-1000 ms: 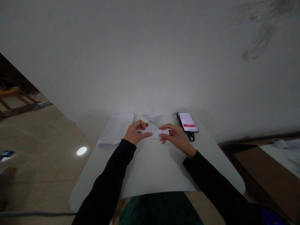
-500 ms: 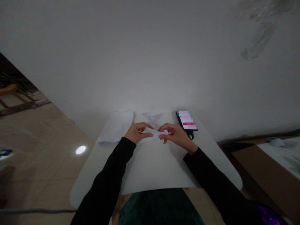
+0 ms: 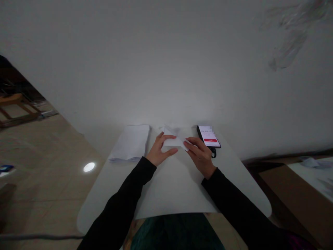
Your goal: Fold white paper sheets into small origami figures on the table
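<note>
In the head view, a folded paper (image 3: 171, 141) is held to the left of the phone (image 3: 208, 136), above or against the table (image 3: 174, 187); contact cannot be told. By the left hand (image 3: 159, 150), farther left of the phone, thumb and forefinger are kept apart, the forefinger laid on the paper. By the right hand (image 3: 201, 156), just on the near side of the phone, the paper's right end is met with bunched fingertips; whether it is pinched by the thumb cannot be told.

A crease could be skewed if one end were pulled harder, and a layer could be sprung open by so loose a left hold. The phone could be nudged if the right hand were swung outward.

The paper is thin, matt and angular, with a peaked flap. Well left of the phone, soft-cornered sheets (image 3: 131, 142) are stacked; the tabletop is smooth and pale.
</note>
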The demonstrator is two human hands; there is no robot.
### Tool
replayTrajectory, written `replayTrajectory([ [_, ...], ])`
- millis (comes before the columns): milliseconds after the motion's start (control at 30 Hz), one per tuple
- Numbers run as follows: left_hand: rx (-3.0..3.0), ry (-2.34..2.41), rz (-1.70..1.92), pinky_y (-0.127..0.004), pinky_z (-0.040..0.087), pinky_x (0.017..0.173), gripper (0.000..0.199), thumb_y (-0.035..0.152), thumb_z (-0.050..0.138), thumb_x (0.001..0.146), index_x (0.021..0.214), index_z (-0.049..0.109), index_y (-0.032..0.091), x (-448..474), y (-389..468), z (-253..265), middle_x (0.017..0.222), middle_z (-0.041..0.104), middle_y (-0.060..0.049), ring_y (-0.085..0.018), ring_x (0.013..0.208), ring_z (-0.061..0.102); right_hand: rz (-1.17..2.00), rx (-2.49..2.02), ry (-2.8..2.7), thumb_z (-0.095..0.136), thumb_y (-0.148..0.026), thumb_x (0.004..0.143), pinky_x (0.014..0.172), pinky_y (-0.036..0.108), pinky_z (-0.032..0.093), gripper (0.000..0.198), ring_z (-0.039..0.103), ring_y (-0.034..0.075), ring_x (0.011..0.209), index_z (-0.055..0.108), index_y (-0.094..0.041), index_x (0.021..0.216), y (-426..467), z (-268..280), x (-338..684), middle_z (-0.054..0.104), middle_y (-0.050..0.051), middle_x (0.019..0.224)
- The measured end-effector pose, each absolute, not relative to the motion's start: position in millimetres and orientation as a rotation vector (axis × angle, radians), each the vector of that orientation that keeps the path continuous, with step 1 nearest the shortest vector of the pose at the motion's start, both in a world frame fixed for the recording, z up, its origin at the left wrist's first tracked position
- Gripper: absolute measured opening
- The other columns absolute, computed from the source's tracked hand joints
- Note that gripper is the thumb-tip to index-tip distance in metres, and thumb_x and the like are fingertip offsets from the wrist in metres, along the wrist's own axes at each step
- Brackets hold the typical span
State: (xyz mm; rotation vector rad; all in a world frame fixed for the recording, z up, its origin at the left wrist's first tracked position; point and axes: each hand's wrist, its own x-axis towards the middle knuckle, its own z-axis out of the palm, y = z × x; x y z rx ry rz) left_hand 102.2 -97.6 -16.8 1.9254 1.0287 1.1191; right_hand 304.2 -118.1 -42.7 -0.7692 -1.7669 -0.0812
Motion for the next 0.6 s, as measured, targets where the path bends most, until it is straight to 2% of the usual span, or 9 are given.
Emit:
replayTrajectory([
  [67,1.763,0.945,1.053,-0.044,0.049,0.095,0.047,0.048,0.067,0.076,0.113,0.064,0.019,106,-100,-14,0.122,0.063,-0.011,-0.03,0.121,0.053,-0.077,-0.763,-1.819,0.055,-0.014,0.089,0.08,0.033,0.057,0.028,0.063,0.018,0.096,0.066,-0.026,0.112,-118,-47,303,0.063,0.008,0.107],
  [167,1.651,0.986,1.052,-0.039,0.053,0.088,0.046,0.047,0.071,0.072,0.107,0.068,0.018,108,-102,-12,0.117,0.067,-0.01,-0.027,0.11,0.061,0.028,-0.77,-1.87,0.055,-0.017,0.09,0.079,0.032,0.056,0.027,0.063,0.017,0.095,0.067,-0.027,0.111,-118,-46,301,0.064,0.007,0.108],
  [267,1.646,1.051,1.108,-0.04,0.053,0.09,0.046,0.042,0.077,0.067,0.106,0.07,0.018,107,-101,-13,0.109,0.071,-0.009,-0.026,0.105,0.064,0.216,-0.82,-1.851,0.06,-0.023,0.088,0.072,0.03,0.056,0.023,0.065,0.015,0.082,0.071,-0.032,0.106,-118,-40,299,0.065,0.005,0.114],
  [333,1.658,1.053,1.152,-0.042,0.049,0.097,0.043,0.039,0.078,0.067,0.105,0.071,0.019,105,-98,-17,0.111,0.071,-0.008,-0.026,0.107,0.064,0.357,-0.854,-1.807,0.063,-0.025,0.086,0.075,0.033,0.056,0.022,0.066,0.017,0.084,0.072,-0.035,0.103,-118,-35,297,0.066,0.003,0.115],
  [467,1.644,1.019,1.212,-0.046,0.044,0.104,0.038,0.035,0.077,0.068,0.103,0.071,0.02,104,-93,-24,0.117,0.068,-0.007,-0.025,0.113,0.062,0.557,-0.88,-1.657,0.067,-0.028,0.082,0.085,0.04,0.054,0.013,0.066,0.022,0.096,0.076,-0.032,0.091,-118,-33,293,0.071,0.003,0.104],
  [600,1.591,1.007,1.222,-0.046,0.046,0.103,0.037,0.033,0.077,0.068,0.102,0.071,0.019,106,-92,-28,0.116,0.069,-0.007,-0.024,0.112,0.062,0.658,-0.931,-1.468,0.07,-0.03,0.078,0.084,0.038,0.054,0.006,0.067,0.021,0.089,0.076,-0.028,0.08,-116,-40,288,0.072,0.003,0.093],
])
